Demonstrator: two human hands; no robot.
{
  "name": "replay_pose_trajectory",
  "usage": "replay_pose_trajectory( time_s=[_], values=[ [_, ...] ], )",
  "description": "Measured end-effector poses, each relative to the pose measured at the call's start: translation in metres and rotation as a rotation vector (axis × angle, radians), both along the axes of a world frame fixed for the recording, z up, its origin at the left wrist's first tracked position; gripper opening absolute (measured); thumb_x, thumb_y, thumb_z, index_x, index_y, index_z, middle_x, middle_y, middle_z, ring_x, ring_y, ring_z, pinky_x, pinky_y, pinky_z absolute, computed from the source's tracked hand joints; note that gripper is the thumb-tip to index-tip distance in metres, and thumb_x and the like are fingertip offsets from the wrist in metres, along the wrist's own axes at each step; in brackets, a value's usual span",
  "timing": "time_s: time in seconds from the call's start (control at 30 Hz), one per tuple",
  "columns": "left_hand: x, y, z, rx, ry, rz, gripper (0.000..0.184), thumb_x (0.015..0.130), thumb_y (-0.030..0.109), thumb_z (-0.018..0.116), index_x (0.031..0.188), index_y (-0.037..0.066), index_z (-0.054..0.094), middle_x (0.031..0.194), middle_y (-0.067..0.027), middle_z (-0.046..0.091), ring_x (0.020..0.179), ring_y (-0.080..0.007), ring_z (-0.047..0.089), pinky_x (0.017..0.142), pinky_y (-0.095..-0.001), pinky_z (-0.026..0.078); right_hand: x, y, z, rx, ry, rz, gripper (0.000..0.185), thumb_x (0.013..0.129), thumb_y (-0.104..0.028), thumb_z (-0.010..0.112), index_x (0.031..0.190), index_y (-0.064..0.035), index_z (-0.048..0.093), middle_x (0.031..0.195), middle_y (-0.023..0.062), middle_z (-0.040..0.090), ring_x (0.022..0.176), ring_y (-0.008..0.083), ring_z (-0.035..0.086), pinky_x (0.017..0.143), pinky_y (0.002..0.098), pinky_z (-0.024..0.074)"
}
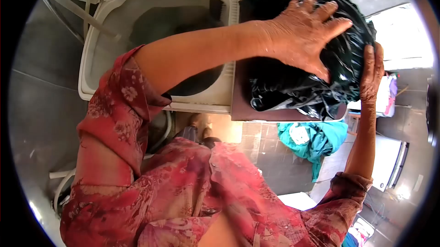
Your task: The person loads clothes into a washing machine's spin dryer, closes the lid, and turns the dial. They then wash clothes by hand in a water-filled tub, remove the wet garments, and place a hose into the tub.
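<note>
A heap of wet, shiny black cloth (pixel 293 89) lies on the brown top at the right side of a twin-tub washing machine (pixel 231 86). My left hand (pixel 305 36) rests on the heap with its fingers spread and palm down. At the heap's right edge, my right hand (pixel 372 72) presses against its side, fingers stretched out. To the left is the machine's open tub (pixel 151 9), with dark cloth or water inside; I cannot tell which.
A hose (pixel 87 13) runs over the tub's left side. Teal cloth (pixel 314 139) hangs below the machine's front edge. A white appliance or cabinet (pixel 387 160) stands at the right. Feet show on the floor below.
</note>
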State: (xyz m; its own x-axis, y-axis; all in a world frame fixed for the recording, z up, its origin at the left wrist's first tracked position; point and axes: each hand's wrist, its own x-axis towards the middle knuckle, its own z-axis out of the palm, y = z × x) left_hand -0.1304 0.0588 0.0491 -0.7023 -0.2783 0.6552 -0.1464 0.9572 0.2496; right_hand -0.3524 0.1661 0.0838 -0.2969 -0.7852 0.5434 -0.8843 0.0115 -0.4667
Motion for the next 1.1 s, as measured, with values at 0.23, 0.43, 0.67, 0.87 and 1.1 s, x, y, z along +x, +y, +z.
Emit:
replay_pose_trajectory(
  time_s=[0.23,0.43,0.67,0.87,1.1],
  values=[
    [-0.044,0.015,-0.009,0.161,0.158,0.030,0.083,0.062,0.044,0.072,0.129,0.002,0.046,0.130,-0.0367,0.035,0.119,-0.0600,0.029,0.089,-0.0719,0.025,-0.116,-0.034,-0.057,-0.163,0.199,0.265,0.045,0.096,-0.025,0.046,0.130,0.0036,0.042,0.132,0.0201,0.046,0.115,0.0246,0.050,0.102,0.0336,0.0340],
    [-0.040,0.019,-0.005,0.219,0.093,0.125,0.078,0.061,0.046,0.074,0.125,0.008,0.049,0.127,-0.0271,0.042,0.112,-0.0515,0.040,0.091,-0.0611,0.033,-0.141,-0.047,-0.039,0.050,-0.156,0.215,0.040,0.097,-0.018,0.039,0.133,-0.0015,0.041,0.137,0.0200,0.041,0.121,0.0307,0.046,0.105,0.0354,0.0331],
    [0.052,0.022,-0.039,0.172,-0.086,-0.253,0.112,0.054,0.052,0.081,0.145,0.024,0.021,0.148,-0.0239,0.013,0.134,-0.0511,0.012,0.104,-0.0653,0.019,-0.015,-0.005,-0.018,-0.033,0.405,0.040,0.052,0.095,-0.047,0.036,0.133,-0.0129,0.047,0.132,0.0180,0.048,0.122,0.0328,0.045,0.104,0.0413,0.0327],
    [0.045,0.027,-0.060,-0.143,0.099,-0.214,0.057,0.074,0.001,0.062,0.129,0.003,0.045,0.128,-0.0215,0.041,0.127,-0.0454,0.032,0.106,-0.0539,0.031,0.020,-0.003,-0.058,-0.246,0.455,0.051,0.082,0.085,-0.073,0.015,0.135,-0.0132,0.045,0.136,0.0148,0.043,0.127,0.0312,0.037,0.106,0.0425,0.0255],
    [0.004,0.016,-0.087,-0.339,0.241,-0.170,0.064,0.073,-0.003,0.059,0.134,0.003,0.039,0.134,-0.0247,0.026,0.128,-0.0505,0.024,0.104,-0.0647,0.028,-0.017,-0.020,-0.064,-0.317,0.560,0.239,0.036,0.079,-0.029,0.057,0.102,-0.0015,0.061,0.101,0.0140,0.061,0.095,0.0310,0.057,0.086,0.0392,0.0437]
  ],
)
